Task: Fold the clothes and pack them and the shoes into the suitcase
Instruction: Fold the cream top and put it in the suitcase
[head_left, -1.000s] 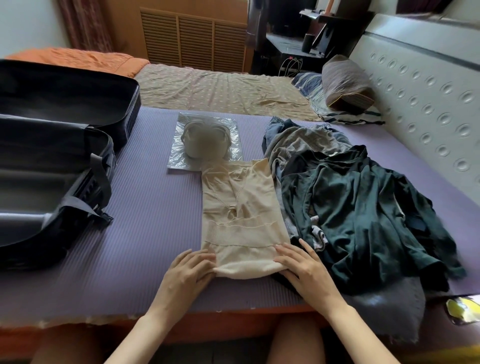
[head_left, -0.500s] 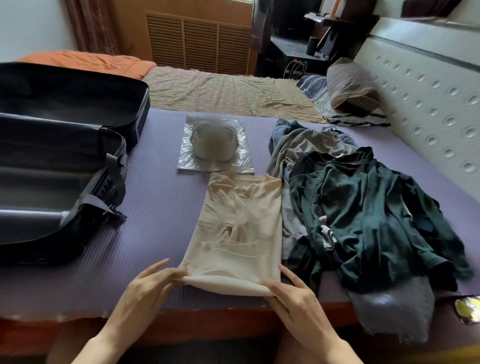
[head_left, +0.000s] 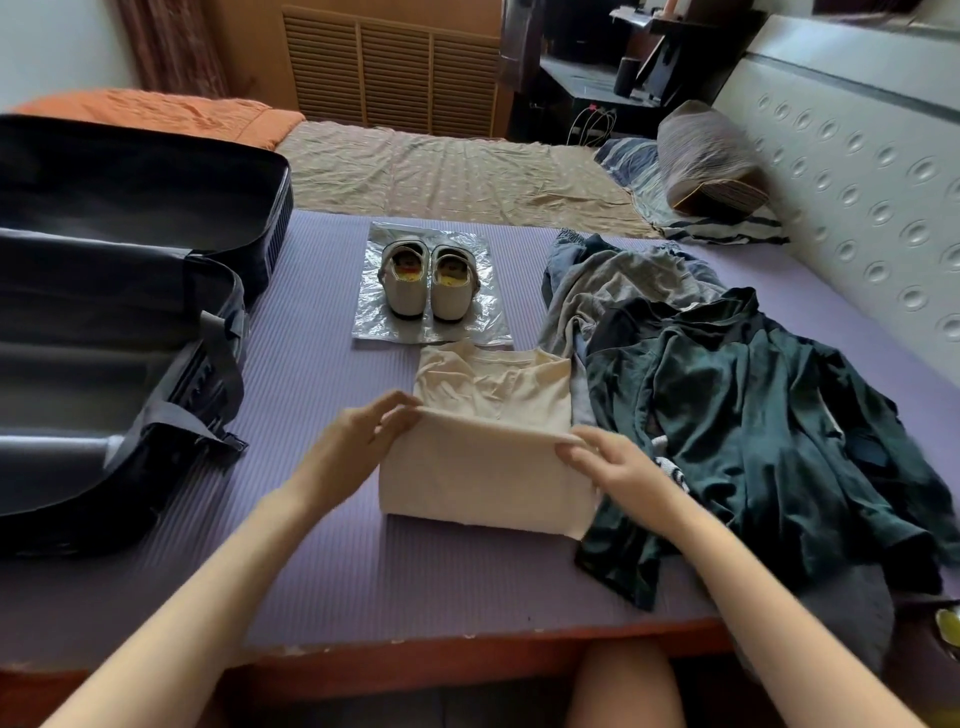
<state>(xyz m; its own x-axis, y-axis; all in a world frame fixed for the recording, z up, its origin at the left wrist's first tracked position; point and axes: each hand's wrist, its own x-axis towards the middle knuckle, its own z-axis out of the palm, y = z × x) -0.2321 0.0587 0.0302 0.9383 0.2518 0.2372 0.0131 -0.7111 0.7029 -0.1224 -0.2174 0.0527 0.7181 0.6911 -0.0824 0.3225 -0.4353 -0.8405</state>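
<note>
On the mat: a cream knitted sleeveless top (head_left: 488, 467) lies on the ribbed purple foam mat (head_left: 311, 545), near the person, its near half raised in a fold over the far half.
Grip: the left hand (head_left: 358, 441) pinches the fold's left corner and the right hand (head_left: 618, 467) its right corner.
Risk: lowering unevenly would likely skew the fold. The right corner touches the heap of dark green and grey clothes (head_left: 753, 415), which could get tucked in (or drag the edge).
Heading: the neckline points away, toward the pair of beige shoes (head_left: 428, 280) on a clear crinkled plastic sheet (head_left: 374, 327).
Long axis: near to far.
Beyond: an open black fabric suitcase (head_left: 104, 364) lies at the left, well apart.
</note>
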